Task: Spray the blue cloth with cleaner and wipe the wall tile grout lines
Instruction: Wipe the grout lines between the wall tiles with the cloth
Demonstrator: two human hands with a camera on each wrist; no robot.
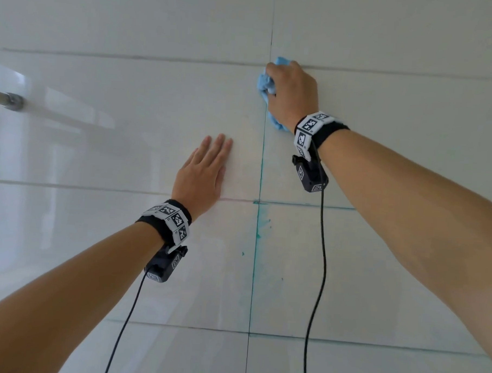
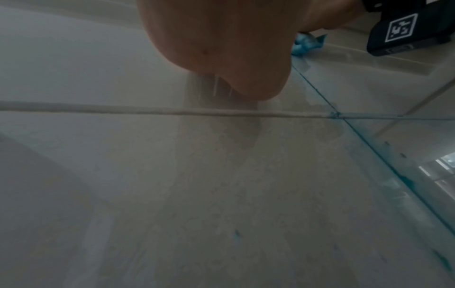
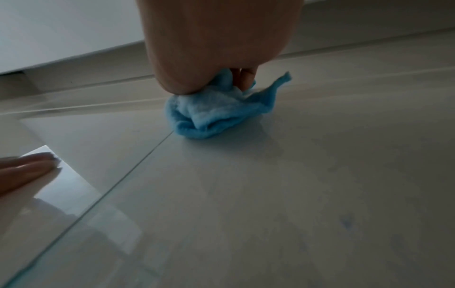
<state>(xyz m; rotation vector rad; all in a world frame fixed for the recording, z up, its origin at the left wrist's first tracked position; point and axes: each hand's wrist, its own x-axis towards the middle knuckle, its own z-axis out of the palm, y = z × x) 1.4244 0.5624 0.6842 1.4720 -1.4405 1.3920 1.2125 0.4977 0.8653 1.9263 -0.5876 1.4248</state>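
My right hand (image 1: 291, 89) grips a bunched blue cloth (image 1: 265, 82) (image 3: 211, 115) and presses it on the white tiled wall, where the vertical grout line (image 1: 262, 164) meets an upper horizontal one (image 1: 132, 57). Part of the cloth hangs below the palm near the wrist. My left hand (image 1: 204, 167) lies flat on the tile to the left of the vertical line, fingers straight and together; its fingertips (image 3: 37, 161) show in the right wrist view. Teal stain runs down the vertical grout line (image 2: 369, 144) below the lower crossing (image 1: 257, 202). No spray bottle is in view.
A metal rod with a round fitting (image 1: 11, 100) juts from the wall at the far left. Small teal specks (image 1: 243, 254) dot the tiles near the stained line. Black cables (image 1: 322, 260) hang from both wrist cameras.
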